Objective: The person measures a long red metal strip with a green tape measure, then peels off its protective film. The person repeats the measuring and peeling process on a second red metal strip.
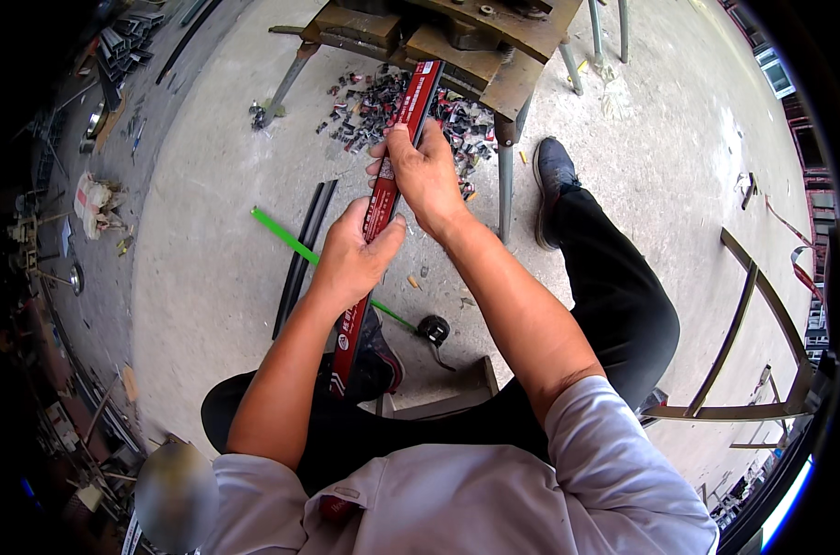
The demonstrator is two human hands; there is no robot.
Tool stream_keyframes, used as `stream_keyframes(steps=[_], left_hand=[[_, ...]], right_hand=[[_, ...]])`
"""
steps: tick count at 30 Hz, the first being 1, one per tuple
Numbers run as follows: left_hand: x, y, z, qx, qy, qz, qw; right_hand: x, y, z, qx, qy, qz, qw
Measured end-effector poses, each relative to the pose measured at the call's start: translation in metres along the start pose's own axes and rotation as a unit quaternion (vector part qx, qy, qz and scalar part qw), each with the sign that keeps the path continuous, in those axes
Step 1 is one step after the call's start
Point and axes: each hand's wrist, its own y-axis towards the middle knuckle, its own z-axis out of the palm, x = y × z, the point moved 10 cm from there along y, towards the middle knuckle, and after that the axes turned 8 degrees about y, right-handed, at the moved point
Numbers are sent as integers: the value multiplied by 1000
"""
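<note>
A long, narrow profile strip (349,328) wrapped in red printed film slants away from me between my knees, with a dark edge along its right side. My left hand (350,257) is closed around its middle, thumb on top. Farther up, my right hand (426,180) grips the same strip, with fingertips showing past its left side. The strip's far end lies at the front edge of a worn metal machine on legs (457,67). Whether it touches the machine I cannot tell.
Small cut-off scraps (369,116) litter the floor under the machine. Two dark strips (301,264) lie left of my hands, crossed by the green blade of a tape measure (433,327). A bent metal frame (743,410) stands at right; assorted metal pieces (124,46) lie far left.
</note>
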Motion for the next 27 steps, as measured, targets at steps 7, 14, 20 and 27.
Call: stream_keyframes(steps=[7, 14, 20, 27], left_hand=[[-4, -6, 4, 14, -26, -25, 999], [-2, -4, 4, -14, -1, 14, 1000], [1, 4, -5, -27, 53, 6, 998], [9, 14, -11, -30, 47, 61, 997]], right_hand=[[6, -1, 0, -5, -31, -1, 1000], [7, -1, 3, 7, -17, -14, 1000], [0, 5, 5, 22, -7, -16, 1000], [-7, 12, 8, 12, -20, -19, 1000]])
